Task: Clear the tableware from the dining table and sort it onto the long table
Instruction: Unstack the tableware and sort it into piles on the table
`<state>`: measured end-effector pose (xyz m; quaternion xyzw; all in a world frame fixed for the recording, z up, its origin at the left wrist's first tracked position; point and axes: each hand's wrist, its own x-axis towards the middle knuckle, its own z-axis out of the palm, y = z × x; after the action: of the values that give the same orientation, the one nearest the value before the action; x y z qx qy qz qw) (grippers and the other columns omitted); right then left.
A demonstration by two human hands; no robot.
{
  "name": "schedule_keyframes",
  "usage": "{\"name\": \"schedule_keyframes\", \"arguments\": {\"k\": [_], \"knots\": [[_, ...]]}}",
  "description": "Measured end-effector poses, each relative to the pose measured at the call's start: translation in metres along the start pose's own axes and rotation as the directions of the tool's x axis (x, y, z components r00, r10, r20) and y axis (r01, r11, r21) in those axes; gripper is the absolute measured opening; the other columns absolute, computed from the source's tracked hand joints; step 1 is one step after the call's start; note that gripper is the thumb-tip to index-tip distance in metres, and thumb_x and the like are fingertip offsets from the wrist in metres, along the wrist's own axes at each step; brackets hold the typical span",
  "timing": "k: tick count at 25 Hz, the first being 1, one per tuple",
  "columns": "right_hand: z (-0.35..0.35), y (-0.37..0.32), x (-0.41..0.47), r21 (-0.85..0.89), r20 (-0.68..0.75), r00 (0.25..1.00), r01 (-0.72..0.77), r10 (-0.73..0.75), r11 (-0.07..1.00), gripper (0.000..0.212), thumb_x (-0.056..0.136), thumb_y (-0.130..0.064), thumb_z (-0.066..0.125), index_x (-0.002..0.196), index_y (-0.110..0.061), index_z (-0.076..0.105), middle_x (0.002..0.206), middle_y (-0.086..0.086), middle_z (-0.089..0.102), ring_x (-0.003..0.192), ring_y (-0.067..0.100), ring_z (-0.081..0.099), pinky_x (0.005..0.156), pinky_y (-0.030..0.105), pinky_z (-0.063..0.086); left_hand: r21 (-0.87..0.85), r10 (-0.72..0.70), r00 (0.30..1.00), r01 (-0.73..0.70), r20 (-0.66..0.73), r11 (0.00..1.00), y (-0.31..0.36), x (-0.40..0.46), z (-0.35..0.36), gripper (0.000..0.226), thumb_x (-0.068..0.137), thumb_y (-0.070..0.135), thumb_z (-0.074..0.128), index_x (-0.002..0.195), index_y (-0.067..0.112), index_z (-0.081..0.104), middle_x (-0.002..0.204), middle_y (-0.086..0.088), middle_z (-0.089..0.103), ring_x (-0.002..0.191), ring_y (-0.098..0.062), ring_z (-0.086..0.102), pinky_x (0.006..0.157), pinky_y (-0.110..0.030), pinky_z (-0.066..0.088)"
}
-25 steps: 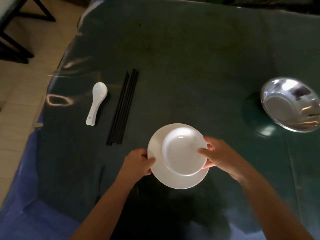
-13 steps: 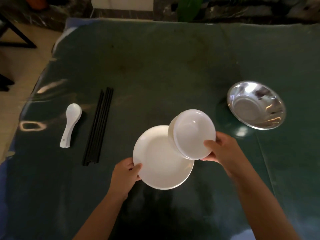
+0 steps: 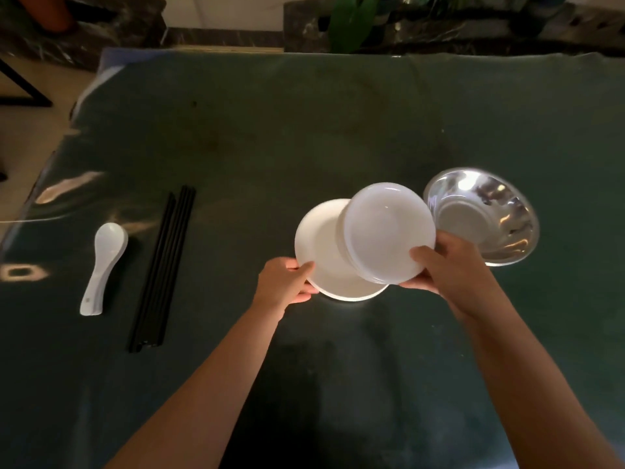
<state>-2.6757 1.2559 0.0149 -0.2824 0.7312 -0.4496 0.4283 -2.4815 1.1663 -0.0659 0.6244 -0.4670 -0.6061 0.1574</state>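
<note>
My right hand [image 3: 449, 265] grips a white bowl [image 3: 387, 231] by its near rim and holds it lifted and tilted toward me. Below and left of it, a white plate [image 3: 321, 255] is pinched at its left edge by my left hand [image 3: 287, 286]. Whether the plate touches the cloth I cannot tell. A steel bowl [image 3: 487, 218] rests on the dark green table [image 3: 304, 130] just right of the white bowl. A white spoon [image 3: 103, 265] and several black chopsticks [image 3: 165, 265] lie at the left.
The table's left edge drops to a tiled floor [image 3: 20, 137]. A dark chair leg [image 3: 23, 89] stands beyond the far left corner. Plants and a stone ledge [image 3: 372, 25] line the far side.
My right hand lifted the white bowl off the plate and carried it up and right, toward the steel bowl. My left hand kept hold of the plate. The camera view shifted.
</note>
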Motion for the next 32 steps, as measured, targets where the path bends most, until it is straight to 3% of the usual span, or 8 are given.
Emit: {"name": "schedule_keyframes", "arguments": {"k": [3, 6, 10, 15, 20, 24, 28, 32], "knots": [[0.048, -0.012, 0.022, -0.07, 0.074, 0.997, -0.022, 0.027, 0.997, 0.022, 0.081, -0.006, 0.054, 0.099, -0.014, 0.061, 0.1, 0.011, 0.067, 0.086, 0.027, 0.067, 0.068, 0.04, 0.061, -0.088, -0.09, 0.993, 0.083, -0.082, 0.993, 0.013, 0.001, -0.048, 0.057, 0.092, 0.055, 0.026, 0.098, 0.008, 0.057, 0.083, -0.007, 0.067, 0.063, -0.022, 0.068, 0.056, -0.029, 0.05], [0.11, -0.02, 0.037, -0.159, 0.175, 0.983, -0.037, 0.065, 0.987, 0.032, 0.082, -0.011, 0.055, 0.114, -0.012, 0.057, 0.11, 0.01, 0.063, 0.093, 0.029, 0.065, 0.076, 0.044, 0.059, -0.361, -0.015, 0.994, -0.025, -0.107, 0.932, 0.027, -0.001, -0.106, 0.06, 0.089, 0.062, 0.029, 0.095, 0.013, 0.062, 0.081, -0.002, 0.073, 0.069, -0.021, 0.071, 0.058, -0.03, 0.055], [0.169, -0.018, 0.048, -0.229, 0.271, 0.958, -0.031, 0.095, 0.973, 0.031, 0.084, -0.01, 0.054, 0.115, -0.009, 0.054, 0.108, 0.006, 0.057, 0.088, 0.029, 0.064, 0.071, 0.044, 0.06, -0.119, 0.017, 0.987, -0.037, -0.163, 0.992, 0.025, 0.001, -0.14, 0.021, 0.085, 0.029, 0.056, 0.099, 0.017, 0.066, 0.094, 0.0, 0.072, 0.081, -0.012, 0.069, 0.059, -0.025, 0.055], [0.199, -0.005, 0.055, -0.258, 0.291, 0.94, -0.102, 0.177, 0.961, 0.023, 0.084, -0.011, 0.055, 0.107, -0.013, 0.055, 0.108, 0.004, 0.058, 0.092, 0.028, 0.065, 0.066, 0.035, 0.061, -0.111, 0.03, 0.986, -0.049, -0.165, 0.993, 0.008, 0.009, -0.159, 0.017, 0.083, 0.014, 0.055, 0.095, 0.021, 0.066, 0.091, 0.001, 0.071, 0.083, -0.011, 0.069, 0.059, -0.022, 0.055], [0.213, -0.003, 0.062, -0.285, 0.276, 0.941, -0.112, 0.194, 0.952, 0.027, 0.085, -0.015, 0.056, 0.112, -0.013, 0.057, 0.106, 0.004, 0.057, 0.096, 0.029, 0.064, 0.069, 0.036, 0.061, -0.112, 0.038, 0.98, -0.061, -0.193, 0.992, 0.002, 0.015, -0.161, 0.023, 0.083, 0.007, 0.053, 0.081, 0.025, 0.066, 0.089, 0.001, 0.069, 0.083, -0.011, 0.067, 0.054, -0.018, 0.053], [0.212, -0.001, 0.058, -0.289, 0.257, 0.946, -0.12, 0.198, 0.95, 0.028, 0.086, -0.016, 0.056, 0.113, -0.012, 0.056, 0.111, 0.006, 0.059, 0.098, 0.028, 0.063, 0.073, 0.036, 0.06, -0.118, 0.051, 0.971, -0.081, -0.234, 0.99, 0.0, 0.015, -0.158, 0.019, 0.085, 0.008, 0.053, 0.094, 0.02, 0.065, 0.093, 0.001, 0.068, 0.086, -0.011, 0.065, 0.059, -0.019, 0.053], [0.194, 0.001, 0.038, -0.186, 0.28, 0.938, -0.158, 0.206, 0.97, 0.03, 0.087, -0.022, 0.06, 0.115, -0.014, 0.055, 0.107, 0.004, 0.064, 0.08, 0.019, 0.071, 0.076, 0.03, 0.059, -0.286, -0.04, 0.965, -0.038, -0.261, 0.958, -0.015, -0.007, -0.15, 0.01, 0.089, 0.013, 0.052, 0.093, 0.013, 0.061, 0.098, -0.002, 0.066, 0.094, -0.013, 0.063, 0.078, -0.029, 0.052], [0.144, 0.013, 0.009, 0.015, 0.247, 0.935, -0.268, 0.256, 0.963, 0.011, 0.088, -0.02, 0.06, 0.098, -0.017, 0.06, 0.093, 0.002, 0.069, 0.069, 0.017, 0.071, 0.071, 0.027, 0.059, -0.431, -0.053, 0.933, -0.113, -0.355, 0.895, -0.042, -0.054, -0.124, 0.013, 0.089, 0.011, 0.051, 0.091, 0.013, 0.063, 0.089, -0.001, 0.069, 0.083, -0.013, 0.068, 0.066, -0.023, 0.052]]}}
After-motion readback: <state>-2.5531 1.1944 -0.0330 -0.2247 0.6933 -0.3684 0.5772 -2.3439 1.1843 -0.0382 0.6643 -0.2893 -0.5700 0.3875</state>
